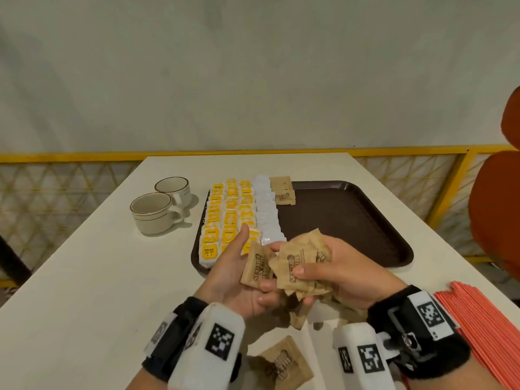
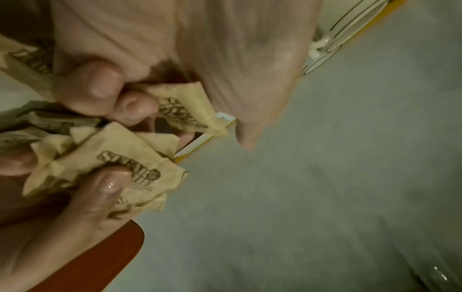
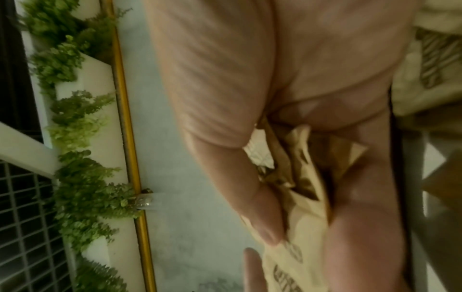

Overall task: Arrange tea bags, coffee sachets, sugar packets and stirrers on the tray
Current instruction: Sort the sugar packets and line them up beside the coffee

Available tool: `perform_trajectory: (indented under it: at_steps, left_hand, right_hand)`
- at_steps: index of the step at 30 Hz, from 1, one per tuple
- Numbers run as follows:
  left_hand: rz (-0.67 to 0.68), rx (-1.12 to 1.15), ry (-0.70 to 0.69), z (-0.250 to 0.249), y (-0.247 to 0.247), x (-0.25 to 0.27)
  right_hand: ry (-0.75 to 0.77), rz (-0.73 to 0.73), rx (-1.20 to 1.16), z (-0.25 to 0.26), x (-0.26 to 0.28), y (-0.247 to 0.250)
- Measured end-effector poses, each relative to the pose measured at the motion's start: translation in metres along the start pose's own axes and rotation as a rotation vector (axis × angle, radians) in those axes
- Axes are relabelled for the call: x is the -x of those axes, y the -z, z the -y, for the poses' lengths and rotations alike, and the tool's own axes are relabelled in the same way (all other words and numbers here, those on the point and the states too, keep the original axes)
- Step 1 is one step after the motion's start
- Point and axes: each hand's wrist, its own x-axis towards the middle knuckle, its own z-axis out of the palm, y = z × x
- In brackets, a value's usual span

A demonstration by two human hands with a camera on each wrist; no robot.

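My right hand [image 1: 320, 273] grips a bunch of brown sugar packets [image 1: 299, 263] above the table's near edge, in front of the dark brown tray [image 1: 351, 220]. My left hand [image 1: 247, 274] holds one brown sugar packet [image 1: 257, 267] beside the bunch, its fingers curled on it and its thumb raised. In the left wrist view the curled fingers [image 2: 100, 87] pinch that packet [image 2: 185, 106]; the right hand's bunch [image 2: 110, 164] lies below. On the tray's left lie rows of yellow tea bags [image 1: 228, 215], a column of white sachets [image 1: 266, 209] and two brown sugar packets [image 1: 282, 190].
Two white cups [image 1: 160, 206] stand left of the tray. Loose brown sugar packets [image 1: 281, 361] lie on the white table [image 1: 84, 277] between my wrists. A pile of orange-red stirrers [image 1: 484, 327] lies at the right front. An orange chair [image 1: 498, 209] stands at the right.
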Motion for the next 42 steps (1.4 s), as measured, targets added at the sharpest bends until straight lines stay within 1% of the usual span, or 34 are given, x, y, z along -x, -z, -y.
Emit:
perform_trajectory:
  at_steps: [5,7,9,10,12,13,15,19,21,23,25,28,32,34,37,39,42]
  left_hand:
    - [0.001,-0.186,0.009,-0.002,-0.006,0.005]
    - [-0.013,-0.198,-0.01,-0.001,-0.005,0.005]
    - [0.002,-0.154,-0.059,0.001,-0.003,0.004]
    - [0.006,-0.143,-0.097,0.001,-0.003,0.002]
    - [-0.034,-0.2,-0.222,0.004,-0.002,-0.001]
    - [-0.065,-0.229,-0.285,0.006,-0.003,-0.003]
    - [-0.085,-0.182,-0.353,0.011,-0.006,-0.006]
    - [-0.049,-0.042,-0.357,0.018,-0.009,-0.01]
    - [-0.036,-0.02,-0.392,0.019,-0.009,-0.01]
    - [-0.033,0.018,-0.4,0.021,-0.009,-0.011]
    - [-0.028,0.01,-0.408,0.024,-0.01,-0.013]
    - [-0.09,-0.038,-0.463,0.029,-0.011,-0.017]
    - [-0.183,-0.05,-0.526,0.029,-0.011,-0.019]
    - [-0.23,0.017,-0.568,0.024,-0.009,-0.018]
    - [-0.218,0.166,-0.616,0.013,-0.001,-0.016]
    - [-0.192,0.251,-0.605,0.005,0.003,-0.013]
    - [-0.151,0.307,-0.528,-0.001,0.003,-0.009]
  right_hand:
    - [-0.016,0.069,0.021,-0.004,-0.002,-0.003]
    - [-0.028,0.066,0.026,-0.005,-0.003,-0.003]
    - [-0.023,0.015,-0.015,-0.004,-0.004,-0.004]
    - [-0.02,-0.038,-0.051,-0.005,-0.005,-0.003]
    - [-0.03,-0.148,-0.111,-0.005,-0.007,-0.001]
    - [-0.038,-0.175,-0.127,-0.006,-0.008,-0.001]
    - [-0.049,-0.195,-0.144,-0.007,-0.008,-0.004]
    - [-0.018,-0.218,-0.187,-0.012,-0.01,-0.014]
    - [-0.006,-0.214,-0.231,-0.013,-0.011,-0.017]
    - [0.01,-0.214,-0.302,-0.012,-0.012,-0.019]
    - [0.029,-0.224,-0.341,-0.011,-0.012,-0.021]
    - [0.033,-0.252,-0.322,-0.011,-0.012,-0.023]
    - [-0.006,-0.269,-0.318,-0.011,-0.012,-0.024]
    - [-0.036,-0.269,-0.322,-0.01,-0.011,-0.023]
    - [-0.086,-0.28,-0.282,-0.007,-0.009,-0.016]
    - [-0.112,-0.283,-0.268,-0.004,-0.007,-0.011]
    - [-0.121,-0.256,-0.261,-0.001,-0.005,-0.009]
